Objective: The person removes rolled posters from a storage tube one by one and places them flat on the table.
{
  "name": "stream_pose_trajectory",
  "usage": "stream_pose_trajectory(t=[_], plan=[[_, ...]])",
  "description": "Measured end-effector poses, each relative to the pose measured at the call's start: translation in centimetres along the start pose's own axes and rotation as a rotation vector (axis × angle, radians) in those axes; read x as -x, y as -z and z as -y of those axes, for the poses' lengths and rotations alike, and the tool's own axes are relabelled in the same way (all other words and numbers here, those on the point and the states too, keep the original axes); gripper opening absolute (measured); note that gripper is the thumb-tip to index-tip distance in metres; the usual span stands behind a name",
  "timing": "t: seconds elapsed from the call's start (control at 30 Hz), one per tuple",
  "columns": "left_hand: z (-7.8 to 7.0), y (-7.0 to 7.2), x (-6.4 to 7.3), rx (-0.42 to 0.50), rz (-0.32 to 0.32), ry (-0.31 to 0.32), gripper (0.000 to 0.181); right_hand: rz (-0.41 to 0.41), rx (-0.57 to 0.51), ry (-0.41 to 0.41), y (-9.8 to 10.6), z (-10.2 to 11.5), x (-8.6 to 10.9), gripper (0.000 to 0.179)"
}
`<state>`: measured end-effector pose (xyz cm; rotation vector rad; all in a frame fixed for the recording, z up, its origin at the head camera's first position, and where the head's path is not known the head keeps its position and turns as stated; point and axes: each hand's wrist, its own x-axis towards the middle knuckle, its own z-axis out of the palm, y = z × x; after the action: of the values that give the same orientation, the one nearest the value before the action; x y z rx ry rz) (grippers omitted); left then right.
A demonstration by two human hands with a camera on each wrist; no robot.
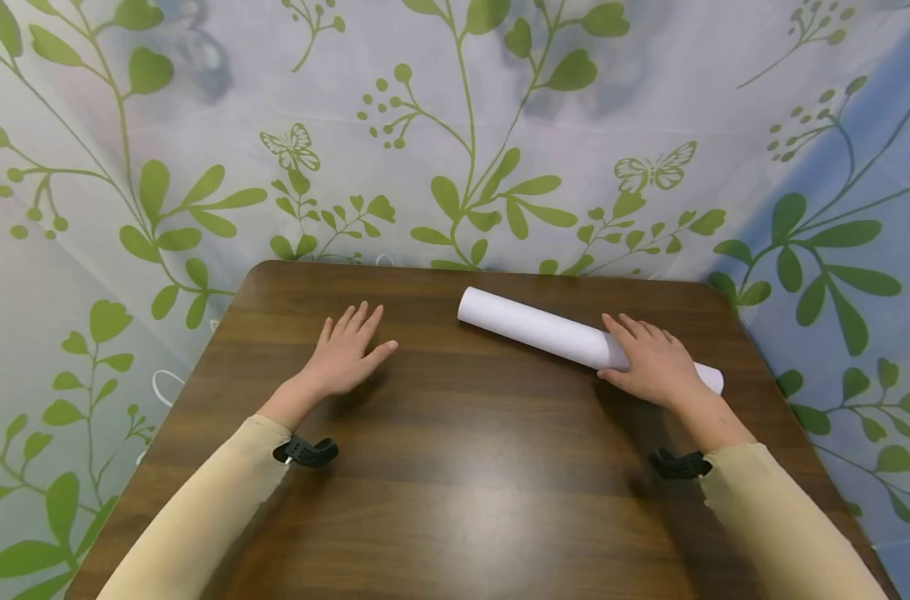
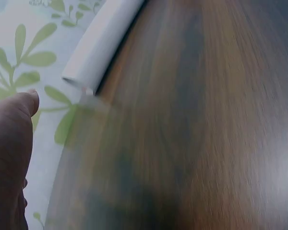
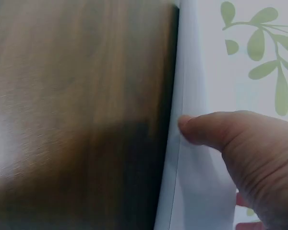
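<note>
A long white paper roll (image 1: 533, 327) lies slantwise on the brown wooden table, its left end farther back. My right hand (image 1: 653, 367) is over the roll's right part, palm down. Its fingers stretch across toward the far side, while the thumb (image 3: 206, 128) overlaps the near side in the right wrist view. Over the table's left part is my left hand (image 1: 342, 354), fingers spread and nothing held. The left wrist view shows only the thumb side of that hand, with the hollow left end of the roll (image 2: 98, 48) ahead of it.
The wooden table (image 1: 455, 467) has rounded back corners and reflects a bright light near its front. Behind and beside it hangs a pale curtain (image 1: 335, 75) with green leaves and butterflies. A white cord (image 1: 162, 390) loops by the left edge. Each wrist wears a black strap (image 1: 305, 451).
</note>
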<state>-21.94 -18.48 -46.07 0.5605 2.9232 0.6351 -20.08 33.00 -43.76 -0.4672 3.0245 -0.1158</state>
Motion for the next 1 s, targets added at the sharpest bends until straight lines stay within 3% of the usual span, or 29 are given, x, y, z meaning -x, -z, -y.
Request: stream_pose_trajectory(t=[0.2,0.43,1.0], plan=[[-2.2,0.1,-1.1,0.077,0.012,-0.045,0.083,0.073,-0.014,-0.038,0.3,0.3,-1.3,0.092],[-3.3,0.0,-1.9,0.167,-0.013,-0.074,0.081,0.068,-0.008,-0.038,0.3,0.7,-1.6,0.083],[-3.4,-0.6,-3.5,0.421,-0.002,0.027,0.073,0.055,-0.033,-0.009,0.6,0.6,-2.3,0.077]])
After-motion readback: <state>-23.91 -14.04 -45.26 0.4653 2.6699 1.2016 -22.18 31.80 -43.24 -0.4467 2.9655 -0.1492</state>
